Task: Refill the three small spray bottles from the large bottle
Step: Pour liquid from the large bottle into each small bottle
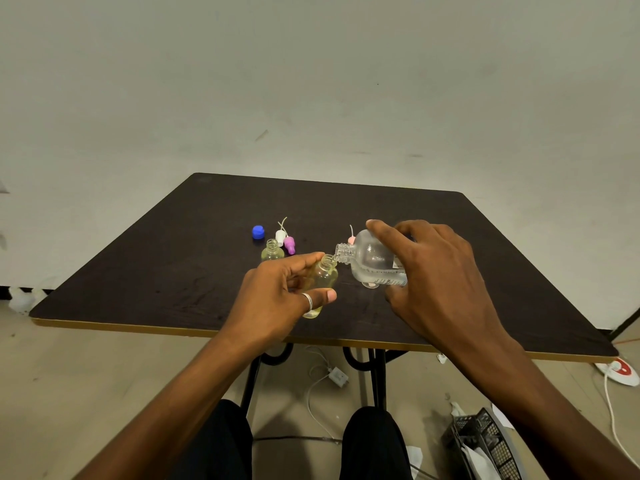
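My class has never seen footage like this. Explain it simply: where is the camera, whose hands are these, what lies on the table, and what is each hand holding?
No machine here: a person works with bare hands, filmed by one camera worn on the head, looking down. The left hand holds a small yellowish bottle, uncapped. The right hand tips the large clear bottle so its mouth meets the small one's. On the dark table are a second open small bottle, a blue cap, a white spray top and a purple spray top.
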The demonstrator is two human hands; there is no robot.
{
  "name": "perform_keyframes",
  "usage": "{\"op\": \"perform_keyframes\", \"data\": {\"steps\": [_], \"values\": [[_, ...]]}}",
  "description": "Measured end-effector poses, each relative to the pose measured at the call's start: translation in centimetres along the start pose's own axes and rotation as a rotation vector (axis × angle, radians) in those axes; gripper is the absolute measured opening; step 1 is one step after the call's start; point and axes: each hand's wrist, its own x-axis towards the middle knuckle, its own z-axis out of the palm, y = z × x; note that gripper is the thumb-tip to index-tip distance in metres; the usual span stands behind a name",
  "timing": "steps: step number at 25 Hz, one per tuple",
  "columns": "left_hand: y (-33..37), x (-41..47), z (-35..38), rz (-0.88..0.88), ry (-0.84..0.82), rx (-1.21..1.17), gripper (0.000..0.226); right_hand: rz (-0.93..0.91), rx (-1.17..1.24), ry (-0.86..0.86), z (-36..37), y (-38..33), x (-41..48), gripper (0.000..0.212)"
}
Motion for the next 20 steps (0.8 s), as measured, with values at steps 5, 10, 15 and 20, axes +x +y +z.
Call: {"op": "perform_keyframes", "data": {"steps": [5,10,15,20], "values": [[-0.07,0.07,0.01,0.007,-0.007,-0.006,0.061,0.0,0.005,0.003,-0.04,-0.03,-0.05,0.081],[-0.21,0.1,0.06,0.004,-0.004,-0.007,0.061,0.001,0.001,0.011,0.03,-0.09,-0.04,0.081],[-0.18,0.08,0.05,0.0,-0.002,-0.009,0.06,0.003,0.01,0.017,-0.01,-0.1,-0.05,0.08],[-0.13,0.03,0.04,-0.006,-0.001,-0.01,0.06,-0.001,-0.002,0.009,-0.04,-0.05,-0.05,0.081]]}}
